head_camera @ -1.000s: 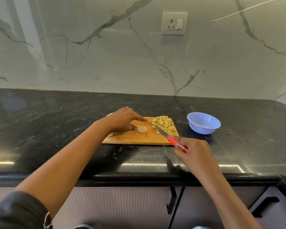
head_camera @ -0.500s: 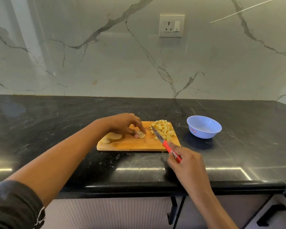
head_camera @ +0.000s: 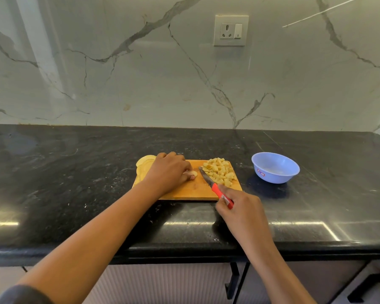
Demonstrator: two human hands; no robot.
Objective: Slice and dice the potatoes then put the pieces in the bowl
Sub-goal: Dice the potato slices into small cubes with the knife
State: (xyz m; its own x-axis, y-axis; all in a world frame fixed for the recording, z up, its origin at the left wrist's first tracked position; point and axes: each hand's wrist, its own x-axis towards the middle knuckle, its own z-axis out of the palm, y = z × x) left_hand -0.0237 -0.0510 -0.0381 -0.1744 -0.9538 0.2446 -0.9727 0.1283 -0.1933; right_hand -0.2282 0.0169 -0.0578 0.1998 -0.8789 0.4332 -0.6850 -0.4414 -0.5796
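One board [head_camera: 184,191] on the bench [head_camera: 75,183] bears one dice heap [head_camera: 219,171], one slice stack [head_camera: 144,164] and one single slice [head_camera: 193,174] pinned by the curled left grip [head_camera: 169,172], while the right grip [head_camera: 244,211] is wrapped round one knife [head_camera: 214,186], with one bowl [head_camera: 272,177] near.

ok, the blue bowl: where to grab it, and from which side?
Probably best to pinch the rim of the blue bowl at its right edge, coming from above right. It stands upright, mouth open, walls flaring outward; the cutting board lies to its left.

A home kitchen: black stone counter [head_camera: 75,172], marble backsplash [head_camera: 119,84], wall socket [head_camera: 230,30].
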